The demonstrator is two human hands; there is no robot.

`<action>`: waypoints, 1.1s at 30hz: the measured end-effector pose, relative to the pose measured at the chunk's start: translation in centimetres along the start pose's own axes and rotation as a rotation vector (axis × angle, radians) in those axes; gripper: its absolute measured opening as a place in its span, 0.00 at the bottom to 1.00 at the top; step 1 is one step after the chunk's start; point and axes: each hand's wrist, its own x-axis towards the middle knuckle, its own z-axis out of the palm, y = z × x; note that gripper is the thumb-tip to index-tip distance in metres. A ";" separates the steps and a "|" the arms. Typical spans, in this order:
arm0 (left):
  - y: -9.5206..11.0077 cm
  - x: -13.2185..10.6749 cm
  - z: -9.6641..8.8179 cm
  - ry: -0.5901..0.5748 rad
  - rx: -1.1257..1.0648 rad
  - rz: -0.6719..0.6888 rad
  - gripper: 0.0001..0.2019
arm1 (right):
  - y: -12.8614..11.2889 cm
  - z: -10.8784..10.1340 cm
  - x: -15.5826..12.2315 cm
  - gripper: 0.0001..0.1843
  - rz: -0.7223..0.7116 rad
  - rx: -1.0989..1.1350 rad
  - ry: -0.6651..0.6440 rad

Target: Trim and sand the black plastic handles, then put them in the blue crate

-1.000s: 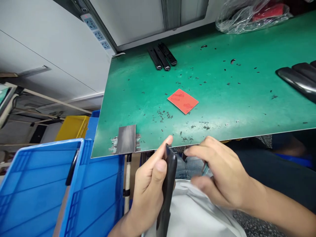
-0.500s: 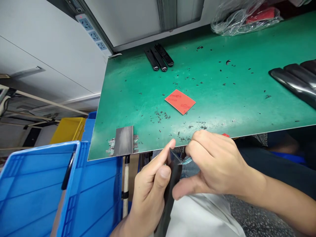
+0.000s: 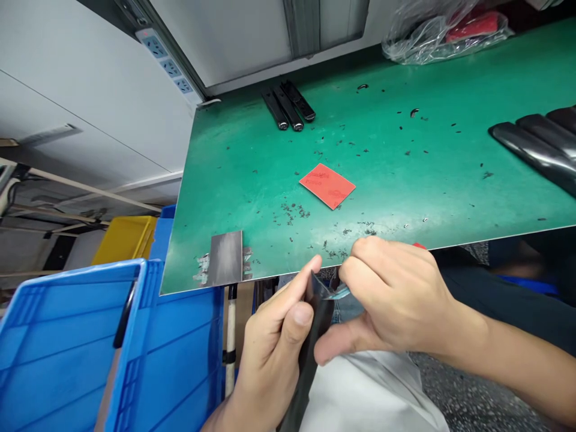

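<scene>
My left hand [image 3: 274, 342] is wrapped round a long black plastic part [image 3: 310, 354], held upright below the front edge of the green table [image 3: 405, 180]. My right hand [image 3: 391, 300] is closed round a small blade tool [image 3: 338, 292] whose tip rests on the top end of the black part; my right thumb presses against the part's side. A bit of red shows behind my right knuckles.
A red square pad [image 3: 327, 185] lies mid-table among black shavings. Three black parts [image 3: 288, 107] lie at the back, more black parts [image 3: 540, 150] at the right edge. A plastic bag [image 3: 441, 30] sits far right. Blue crates [image 3: 90, 348] and a yellow bin [image 3: 123, 237] stand left.
My right hand came up from beside the black part and closed onto its top end with the blade tool. Since half a second ago the hands have barely moved.
</scene>
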 end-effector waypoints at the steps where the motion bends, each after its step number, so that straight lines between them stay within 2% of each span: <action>1: 0.0 0.0 0.0 -0.001 0.001 -0.003 0.19 | 0.0 0.0 0.0 0.39 -0.004 -0.001 -0.004; 15: 0.2 -0.1 0.3 -0.013 0.026 0.005 0.18 | 0.4 -0.1 -0.7 0.39 -0.063 -0.028 -0.047; 22: 0.4 0.0 0.6 0.083 -0.020 -0.063 0.19 | 0.0 0.2 -1.1 0.34 -0.045 -0.028 -0.042; 26: 0.6 0.0 0.7 0.075 -0.016 -0.067 0.19 | -0.3 0.3 -1.3 0.35 -0.040 -0.013 -0.024; 33: 1.0 0.3 1.5 0.135 -0.120 -0.136 0.20 | -1.1 1.0 -1.9 0.35 -0.003 0.020 -0.011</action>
